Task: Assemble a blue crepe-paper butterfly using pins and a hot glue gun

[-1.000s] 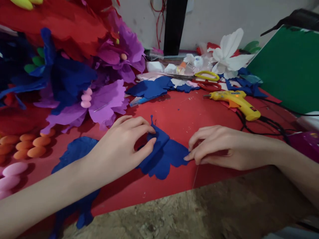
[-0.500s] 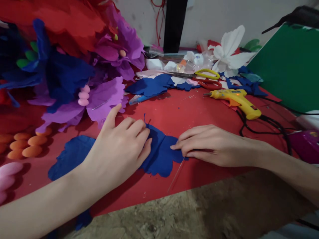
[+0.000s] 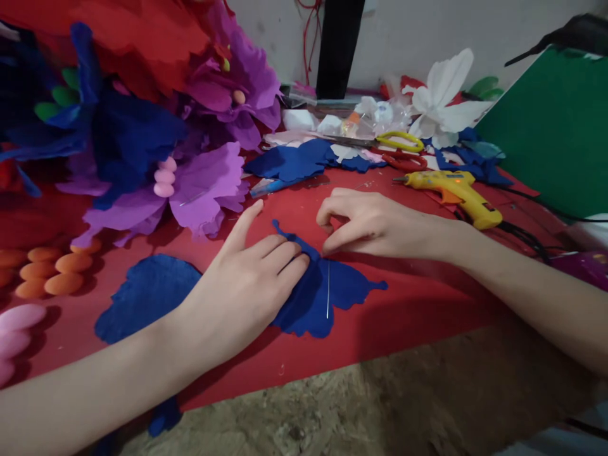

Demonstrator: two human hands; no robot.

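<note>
A blue scalloped petal-shaped piece (image 3: 308,304), looking like felt or foam sheet, lies on the red work surface. My left hand (image 3: 256,278) rests over its left part, with thumb and bent fingers pressed together on it and the little finger sticking up. Above the piece's upper edge is my right hand (image 3: 361,221), its forefinger curled and thumb tip low. A thin pale wire-like strand (image 3: 327,297) runs down across the blue piece from beneath that thumb. Another blue piece (image 3: 147,294) lies flat, partly covered by my left forearm.
A yellow glue gun (image 3: 456,193) lies at right, near scissors (image 3: 401,142) and blue scraps (image 3: 292,161). Large paper-like flowers (image 3: 204,183) fill the left. Orange ovals (image 3: 66,272) and pink ovals (image 3: 19,323) sit below them. A green board (image 3: 555,133) leans at far right.
My right hand has lifted from the blue piece's right side and moved up and left. The strand now lies nearly straight across the piece. My left hand has shifted slightly right.
</note>
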